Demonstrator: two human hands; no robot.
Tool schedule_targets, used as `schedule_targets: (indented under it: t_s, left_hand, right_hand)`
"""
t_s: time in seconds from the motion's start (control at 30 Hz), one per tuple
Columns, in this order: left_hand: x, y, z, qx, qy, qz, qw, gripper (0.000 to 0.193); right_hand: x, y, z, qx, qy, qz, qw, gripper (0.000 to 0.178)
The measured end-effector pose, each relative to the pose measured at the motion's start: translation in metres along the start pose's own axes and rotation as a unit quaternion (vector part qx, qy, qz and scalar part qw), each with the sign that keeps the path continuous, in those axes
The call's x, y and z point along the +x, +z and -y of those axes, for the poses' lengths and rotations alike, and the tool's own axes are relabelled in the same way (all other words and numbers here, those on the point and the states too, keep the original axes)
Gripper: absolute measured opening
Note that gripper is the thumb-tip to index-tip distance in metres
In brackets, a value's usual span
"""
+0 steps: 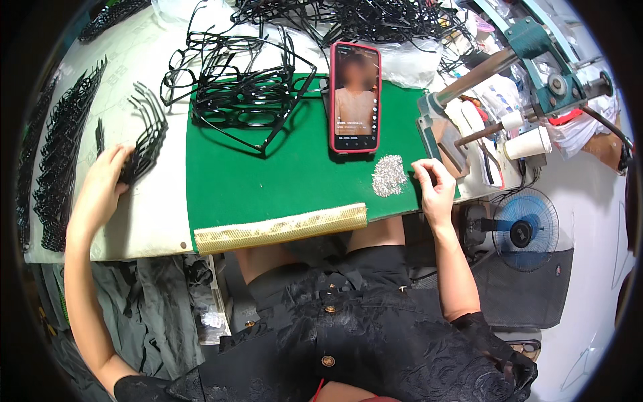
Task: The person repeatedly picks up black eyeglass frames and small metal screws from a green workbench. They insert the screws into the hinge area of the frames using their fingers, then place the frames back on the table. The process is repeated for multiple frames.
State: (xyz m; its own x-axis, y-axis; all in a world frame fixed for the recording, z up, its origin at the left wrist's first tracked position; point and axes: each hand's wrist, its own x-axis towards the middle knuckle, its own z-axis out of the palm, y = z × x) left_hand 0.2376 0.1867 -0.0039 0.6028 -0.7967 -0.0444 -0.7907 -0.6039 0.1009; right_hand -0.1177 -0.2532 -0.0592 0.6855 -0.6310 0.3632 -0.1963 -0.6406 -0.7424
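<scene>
My left hand [104, 184] is at the left side of the table, its fingers and thumb closed about the near end of a small bunch of black eyeglass temples [149, 137]. How many of them it grips is hidden. My right hand [435, 191] rests at the right edge of a green mat [281, 177], thumb and fingertips pinched together. Anything in that pinch is too small to make out. Just left of it lies a heap of tiny silvery metal pieces [389, 175]. Black eyeglass frames [241, 100] are piled on the mat's far left part.
A phone in a red case [355, 97] stands behind the metal heap, its screen lit. Rows of black temples [63, 154] line the far left. A green hand press [529, 60] stands right, beside a white cup [528, 143]. A gold mesh strip [281, 228] edges the mat.
</scene>
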Motion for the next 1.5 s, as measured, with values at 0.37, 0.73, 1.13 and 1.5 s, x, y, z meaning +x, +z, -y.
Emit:
schedule_targets:
  t_s: [0.37, 0.73, 1.13, 1.5]
  left_hand:
    - [0.024, -0.096, 0.108, 0.25, -0.079, -0.255, 0.931, 0.057]
    - [0.191, -0.064, 0.345, 0.273, -0.267, 0.007, 0.924, 0.04]
    - [0.207, -0.077, 0.178, 0.066, -0.02, -0.168, 0.983, 0.058]
    - [0.139, -0.005, -0.002, -0.014, 0.118, -0.078, 0.99, 0.048]
  right_hand:
    - [-0.008, 0.009, 0.001, -0.108, -0.033, -0.034, 0.993, 0.005]
    - [-0.002, 0.018, 0.01, -0.201, -0.001, -0.014, 0.979, 0.006]
    - [0.003, 0.019, 0.015, -0.173, -0.026, -0.026, 0.984, 0.002]
    - [-0.004, 0.009, 0.013, -0.078, -0.102, -0.07, 0.989, 0.003]
